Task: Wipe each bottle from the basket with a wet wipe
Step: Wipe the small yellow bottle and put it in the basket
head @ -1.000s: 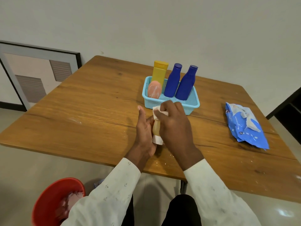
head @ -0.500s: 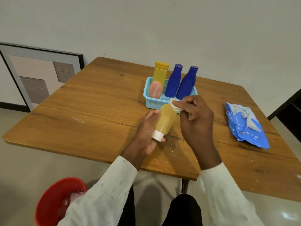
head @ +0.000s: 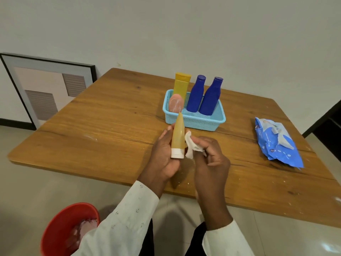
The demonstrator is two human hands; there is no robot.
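My left hand (head: pixel 162 154) grips an amber tube bottle (head: pixel 178 133) with a white cap, cap end toward me and tip pointing at the basket. My right hand (head: pixel 210 159) pinches a crumpled white wet wipe (head: pixel 191 145) against the tube's right side near the cap. Behind them stands a light blue basket (head: pixel 203 122) holding a yellow bottle (head: pixel 181 84), two dark blue bottles (head: pixel 196 93) (head: pixel 211 97) and a pink oval bottle (head: pixel 175 103).
A blue wet wipe pack (head: pixel 276 143) lies on the wooden table (head: pixel 92 130) to the right. A red bin (head: pixel 60 226) with used wipes sits on the floor at lower left. A framed picture (head: pixel 46 89) leans on the wall at left.
My right hand has drawn the wipe from the tube's tip down toward its cap. The left hand has turned the tube more upright, and the tube is now fully uncovered.
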